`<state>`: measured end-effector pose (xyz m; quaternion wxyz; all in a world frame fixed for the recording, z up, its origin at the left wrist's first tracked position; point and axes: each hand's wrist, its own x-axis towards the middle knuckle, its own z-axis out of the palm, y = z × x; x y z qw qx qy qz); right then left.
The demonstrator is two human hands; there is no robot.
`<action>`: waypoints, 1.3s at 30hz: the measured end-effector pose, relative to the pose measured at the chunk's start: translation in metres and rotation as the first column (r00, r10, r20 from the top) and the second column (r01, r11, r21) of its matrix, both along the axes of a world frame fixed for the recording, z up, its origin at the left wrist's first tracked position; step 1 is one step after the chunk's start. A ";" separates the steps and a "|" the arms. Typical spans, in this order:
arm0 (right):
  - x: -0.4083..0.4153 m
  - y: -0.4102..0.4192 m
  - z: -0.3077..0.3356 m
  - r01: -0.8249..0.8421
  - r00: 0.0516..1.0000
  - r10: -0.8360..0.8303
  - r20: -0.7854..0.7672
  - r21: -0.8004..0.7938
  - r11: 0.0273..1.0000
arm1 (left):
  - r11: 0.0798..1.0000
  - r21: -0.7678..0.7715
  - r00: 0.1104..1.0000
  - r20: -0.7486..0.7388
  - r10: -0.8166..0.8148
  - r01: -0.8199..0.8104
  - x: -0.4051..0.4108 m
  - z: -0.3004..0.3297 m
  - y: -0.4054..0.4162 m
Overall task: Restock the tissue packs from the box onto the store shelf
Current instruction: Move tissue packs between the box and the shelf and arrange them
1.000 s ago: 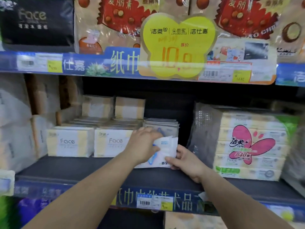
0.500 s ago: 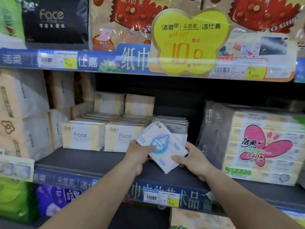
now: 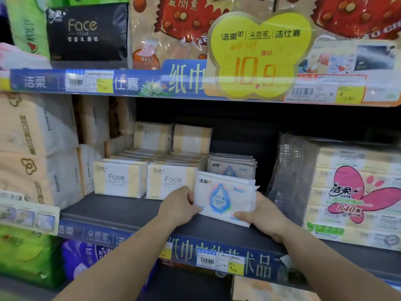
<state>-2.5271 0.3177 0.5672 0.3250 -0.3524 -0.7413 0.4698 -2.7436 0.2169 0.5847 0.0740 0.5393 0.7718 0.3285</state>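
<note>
Tissue pack (image 3: 224,197) with a blue droplet on its face stands tilted at the front of the store shelf (image 3: 130,210), held at both ends by a person restocking. The left hand (image 3: 179,206) has its fingers curled round the pack's left edge; the right hand (image 3: 260,215) pinches the lower right corner, fingers clamped on the wrapper. The two-sided hold looks meant to square the pack, label outward, ahead of the row of matching packs (image 3: 231,167) just behind it. Cream "Face" packs (image 3: 171,181) stand just beside on the left, while a large wrapped bundle (image 3: 355,192) sits near on the right, so the slot is narrow. A yellow price sign (image 3: 258,55) hangs from the shelf above. No box is in view.
</note>
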 end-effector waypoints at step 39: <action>-0.019 -0.011 0.026 0.408 0.911 -0.400 0.106 -0.076 0.910 | 0.934 -0.016 0.905 0.252 -0.343 0.358 0.018 -0.003 0.054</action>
